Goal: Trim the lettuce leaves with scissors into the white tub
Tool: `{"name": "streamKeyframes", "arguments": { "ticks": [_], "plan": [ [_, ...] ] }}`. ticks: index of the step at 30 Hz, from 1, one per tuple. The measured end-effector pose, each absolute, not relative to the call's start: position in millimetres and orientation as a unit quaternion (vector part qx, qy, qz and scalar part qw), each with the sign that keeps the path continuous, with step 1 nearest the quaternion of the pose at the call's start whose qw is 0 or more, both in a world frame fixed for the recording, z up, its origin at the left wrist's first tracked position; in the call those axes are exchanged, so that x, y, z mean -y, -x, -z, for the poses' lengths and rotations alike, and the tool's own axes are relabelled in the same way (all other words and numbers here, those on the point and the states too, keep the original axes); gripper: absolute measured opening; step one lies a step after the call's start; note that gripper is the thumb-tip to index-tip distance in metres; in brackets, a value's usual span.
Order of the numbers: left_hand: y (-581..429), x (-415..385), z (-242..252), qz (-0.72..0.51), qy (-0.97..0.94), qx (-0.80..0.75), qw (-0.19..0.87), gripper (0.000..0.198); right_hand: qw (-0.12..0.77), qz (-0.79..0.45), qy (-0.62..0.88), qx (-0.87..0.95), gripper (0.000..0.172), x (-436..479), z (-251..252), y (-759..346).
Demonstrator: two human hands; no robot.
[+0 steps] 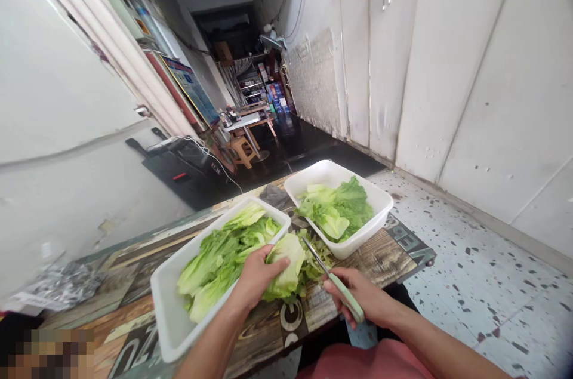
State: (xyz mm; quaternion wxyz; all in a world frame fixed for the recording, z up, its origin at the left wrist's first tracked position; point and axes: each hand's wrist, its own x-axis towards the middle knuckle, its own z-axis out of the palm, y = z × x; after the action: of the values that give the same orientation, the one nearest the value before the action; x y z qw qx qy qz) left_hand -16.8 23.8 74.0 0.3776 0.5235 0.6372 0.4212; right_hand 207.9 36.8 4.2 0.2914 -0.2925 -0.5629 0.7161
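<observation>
My left hand is closed on a pale green lettuce leaf, thumb on top, above the near right rim of the left white tub. That tub is piled with lettuce leaves. My right hand grips scissors with a light green handle, seen nearly edge-on. Their blade tip points up and left, close to the right edge of the leaf; whether it touches, I cannot tell. Lettuce scraps lie on the table under the blade. More lettuce leaves fill part of the right white tub.
The wood-patterned table ends just before my body. A crumpled silvery plastic bag lies at its left. Behind stand a black case-like object, a yellow stool and a small table. White wall panels rise to the right.
</observation>
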Motion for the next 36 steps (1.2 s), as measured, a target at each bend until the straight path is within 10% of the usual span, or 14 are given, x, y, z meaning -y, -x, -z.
{"name": "streamKeyframes", "arguments": {
  "ticks": [11,21,32,36],
  "plan": [
    [22.6,-15.3,-85.7,-0.378,-0.535,-0.621,0.431,0.034,0.224,-0.768,0.226,0.555,0.055,-35.8,-4.3,-221.8],
    [22.3,-4.6,-102.1,-0.329,-0.500,-0.589,0.543,0.061,0.243,-0.859,0.136,0.430,0.059,-45.3,-16.3,-209.6],
    [9.1,-92.0,-198.8,-0.467,-0.612,-0.564,0.300,0.083,0.257,-0.834,0.188,0.452,0.061,-35.0,7.2,-208.1],
    [55.8,-115.1,-198.8,-0.390,-0.634,-0.649,0.160,0.056,0.264,-0.821,0.205,0.463,0.060,-29.4,1.8,-214.3]
  ]
}}
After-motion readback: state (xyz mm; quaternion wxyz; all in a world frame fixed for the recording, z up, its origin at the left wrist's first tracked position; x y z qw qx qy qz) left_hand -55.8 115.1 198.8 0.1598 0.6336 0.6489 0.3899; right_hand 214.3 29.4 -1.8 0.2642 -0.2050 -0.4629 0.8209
